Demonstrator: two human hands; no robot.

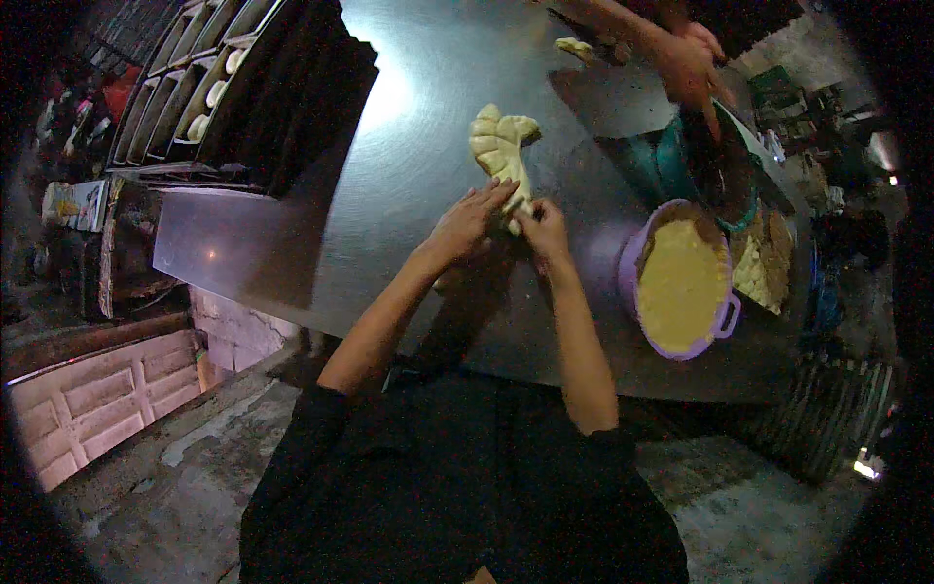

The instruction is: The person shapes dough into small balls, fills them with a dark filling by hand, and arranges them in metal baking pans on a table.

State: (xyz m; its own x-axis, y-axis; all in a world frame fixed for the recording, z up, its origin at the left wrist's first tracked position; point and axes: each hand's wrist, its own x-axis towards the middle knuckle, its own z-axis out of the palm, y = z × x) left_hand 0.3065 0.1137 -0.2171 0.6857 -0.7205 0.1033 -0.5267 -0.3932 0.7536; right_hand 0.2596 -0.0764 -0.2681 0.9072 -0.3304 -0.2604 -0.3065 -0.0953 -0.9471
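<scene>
A long piece of pale dough [499, 146] lies on the metal table, its far end thick and lobed with creases, its near end narrowing under my hands. My left hand [469, 226] rests on the narrow part from the left, fingers stretched out over the dough. On the other side my right hand [547, 234] has its fingers closed around the dough's near tip. Its fingertips are partly hidden, and the grip's exact shape is blurred.
A purple basin [628, 268] of yellow, creamy mixture stands at right, beside a teal bucket [671, 156]. Another person's hands [693, 68] are above the bucket. A smaller dough piece [574, 46] lies at the far side. Baking pans [180, 92], some holding round dough, stand at left.
</scene>
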